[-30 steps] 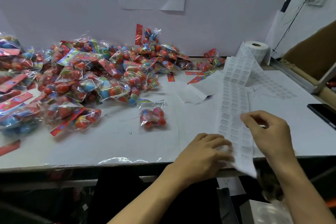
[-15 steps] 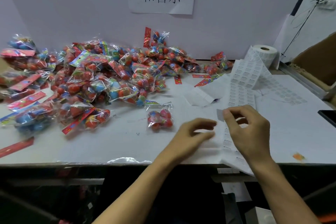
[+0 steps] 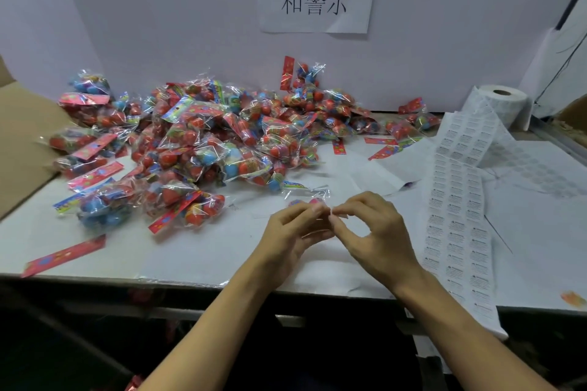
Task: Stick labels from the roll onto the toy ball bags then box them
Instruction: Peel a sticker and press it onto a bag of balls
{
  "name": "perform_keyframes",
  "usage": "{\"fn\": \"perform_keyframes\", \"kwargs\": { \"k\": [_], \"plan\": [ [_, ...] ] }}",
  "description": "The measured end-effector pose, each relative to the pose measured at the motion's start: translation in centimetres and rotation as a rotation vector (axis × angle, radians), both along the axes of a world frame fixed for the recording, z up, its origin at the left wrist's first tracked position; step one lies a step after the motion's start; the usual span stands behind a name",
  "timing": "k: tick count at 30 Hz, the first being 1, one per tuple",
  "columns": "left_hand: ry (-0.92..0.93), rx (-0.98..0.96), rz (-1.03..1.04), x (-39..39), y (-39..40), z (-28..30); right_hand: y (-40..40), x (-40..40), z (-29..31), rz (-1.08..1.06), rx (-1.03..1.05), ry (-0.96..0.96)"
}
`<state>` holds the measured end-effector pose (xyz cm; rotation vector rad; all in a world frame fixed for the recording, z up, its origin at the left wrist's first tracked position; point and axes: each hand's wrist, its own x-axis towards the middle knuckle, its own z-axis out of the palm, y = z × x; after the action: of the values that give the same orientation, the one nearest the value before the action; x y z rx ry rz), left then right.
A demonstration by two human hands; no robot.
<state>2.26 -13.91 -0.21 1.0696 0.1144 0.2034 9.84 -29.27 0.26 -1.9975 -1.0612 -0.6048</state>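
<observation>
Head view: the left hand (image 3: pixel 293 232) and right hand (image 3: pixel 378 232) meet fingertip to fingertip above the white table (image 3: pixel 190 251), fingers curled. What they pinch is too small to tell. A single ball bag (image 3: pixel 306 197) lies just behind them, mostly hidden. The label strip (image 3: pixel 457 216) runs lengthwise from the roll (image 3: pixel 502 103) at the far right to the near edge. The bag pile (image 3: pixel 206 143) sits far left.

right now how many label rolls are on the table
1. The label roll stands at the back right corner by the wall, its label strip running forward across the table and over the front edge. Nothing suggests another, though the bag pile could hide one.
</observation>
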Motion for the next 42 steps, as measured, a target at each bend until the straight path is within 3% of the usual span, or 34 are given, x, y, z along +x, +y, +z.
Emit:
{"fn": "perform_keyframes", "kwargs": {
  "k": [7,11,18,22,25,28,30,31,34,39,42],
  "plan": [
    [0.035,-0.062,0.153,0.8,1.1,-0.4,1.0,0.3,0.4,0.151,-0.037,0.095],
    [0.014,-0.042,0.181,0.8,1.9,-0.1,1.5,0.9,1.3,0.197,0.031,0.355],
    [-0.032,0.130,0.229,0.9,2.9,-0.1,2.6,2.7,2.0,0.086,0.040,0.786],
    [-0.034,0.291,0.272,0.8,3.2,-0.2,2.7,2.9,1.3,0.138,0.112,0.846],
    [-0.001,0.435,0.503,1.0,3.8,-0.5,3.1,3.7,0.6,0.058,0.287,0.925],
    [0.189,0.909,0.713,1.7,4.6,-1.0,3.9,4.5,0.0,-0.010,0.404,1.098],
    [0.353,1.183,0.626,2.4,4.6,-1.4,4.6,4.8,-0.4,-0.003,0.429,1.200],
    [0.410,1.228,0.550,2.7,4.4,-1.5,4.9,4.8,-0.6,-0.004,0.438,1.228],
    [0.326,1.106,0.459,3.4,3.7,-1.7,5.1,4.7,-0.8,0.037,0.524,1.242],
    [0.057,0.405,0.299,2.3,3.7,-2.1,4.3,4.6,-1.2,0.095,0.640,1.128],
    [0.024,0.130,0.209,1.9,3.8,-1.8,4.3,4.3,-1.2,0.146,0.600,1.144]
  ]
}}
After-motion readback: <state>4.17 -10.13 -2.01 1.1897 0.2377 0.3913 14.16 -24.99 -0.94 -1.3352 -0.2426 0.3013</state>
